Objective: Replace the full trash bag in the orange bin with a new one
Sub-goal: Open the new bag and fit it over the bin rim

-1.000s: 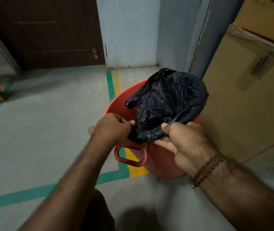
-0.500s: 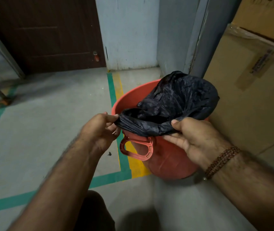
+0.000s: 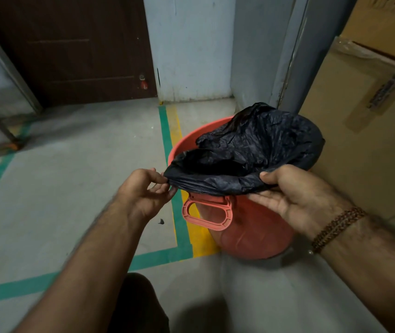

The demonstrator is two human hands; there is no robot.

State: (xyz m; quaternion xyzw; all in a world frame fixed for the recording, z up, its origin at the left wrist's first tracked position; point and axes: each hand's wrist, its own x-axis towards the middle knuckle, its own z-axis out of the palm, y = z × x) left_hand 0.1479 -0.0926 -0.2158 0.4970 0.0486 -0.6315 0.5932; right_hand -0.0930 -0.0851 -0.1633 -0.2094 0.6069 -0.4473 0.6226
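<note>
An orange bin (image 3: 251,234) with a loop handle (image 3: 207,213) facing me stands on the concrete floor. A crumpled black trash bag (image 3: 258,150) lies spread over its mouth, with its near edge stretched across the bin's front rim. My left hand (image 3: 147,192) pinches the bag's left corner between thumb and fingers. My right hand (image 3: 292,195) grips the bag's right edge, thumb on top and fingers underneath. The inside of the bin is hidden by the bag.
Large cardboard boxes (image 3: 369,131) stand against the bin's right side. A grey wall corner (image 3: 263,56) rises behind it, and a dark brown door (image 3: 71,49) is at the back left. Green and yellow floor tape (image 3: 179,227) runs beside the bin.
My hands have moved apart and pulled the bunched bag wide over the bin's mouth. The left hand went left, the right hand right, and the near edge now spans the front rim.
</note>
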